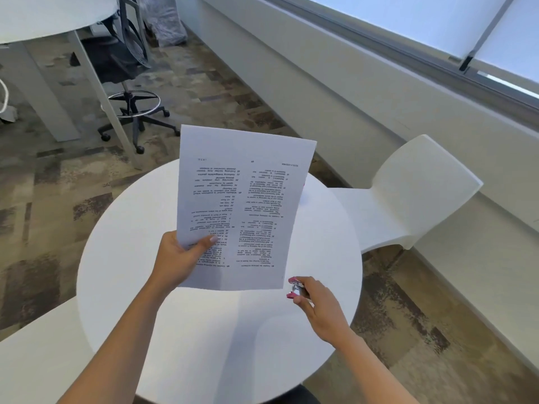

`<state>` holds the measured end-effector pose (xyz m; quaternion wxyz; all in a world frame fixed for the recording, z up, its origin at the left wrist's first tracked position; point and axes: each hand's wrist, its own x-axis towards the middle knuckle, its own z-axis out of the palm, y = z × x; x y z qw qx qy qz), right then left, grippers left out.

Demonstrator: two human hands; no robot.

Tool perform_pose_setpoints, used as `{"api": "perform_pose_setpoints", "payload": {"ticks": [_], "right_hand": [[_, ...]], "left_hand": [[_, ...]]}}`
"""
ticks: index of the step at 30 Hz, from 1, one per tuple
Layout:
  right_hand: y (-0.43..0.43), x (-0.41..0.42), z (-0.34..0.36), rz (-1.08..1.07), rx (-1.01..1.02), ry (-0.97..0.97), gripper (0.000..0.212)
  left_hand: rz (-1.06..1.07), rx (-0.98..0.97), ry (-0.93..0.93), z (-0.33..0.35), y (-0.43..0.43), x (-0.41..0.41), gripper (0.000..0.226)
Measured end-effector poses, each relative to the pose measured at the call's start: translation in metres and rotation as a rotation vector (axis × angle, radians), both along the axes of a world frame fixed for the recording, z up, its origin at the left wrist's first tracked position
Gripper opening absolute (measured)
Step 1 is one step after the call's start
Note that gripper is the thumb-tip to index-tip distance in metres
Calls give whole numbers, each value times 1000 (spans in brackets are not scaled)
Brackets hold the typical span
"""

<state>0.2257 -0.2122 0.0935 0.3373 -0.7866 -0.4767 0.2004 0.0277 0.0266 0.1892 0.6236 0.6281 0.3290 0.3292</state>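
My left hand (178, 259) pinches the lower left part of a printed paper sheet (242, 205), thumb on top, holding it up above the round white table (204, 316). The text on the sheet reads upside down from my side. My right hand (316, 307) grips a small pink and silver stapler (296, 288) just beside the sheet's lower right corner, close to the paper's edge; whether it touches the paper is unclear.
A white plastic chair (408, 196) stands to the table's right, by the wall under the window. A black office chair (131, 71) and a white desk (43, 18) are at the back left. Patterned carpet surrounds the table.
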Motion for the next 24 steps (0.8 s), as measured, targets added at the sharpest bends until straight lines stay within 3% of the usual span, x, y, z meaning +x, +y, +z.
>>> {"api": "perform_pose_setpoints", "payload": {"ticks": [3, 10, 15, 24], "right_hand": [[-1, 1, 4, -5, -35, -29, 55], [2, -3, 14, 45, -162, -16, 39], [5, -9, 26, 77, -150, -51, 52], [12, -15, 42, 46, -125, -120, 47]], "left_hand": [[-39, 6, -2, 1, -1, -2, 19], [-66, 6, 0, 3, 0, -4, 17], [-82, -1, -6, 5, 1, -4, 18], [-93, -8, -30, 8, 1, -4, 17]]}}
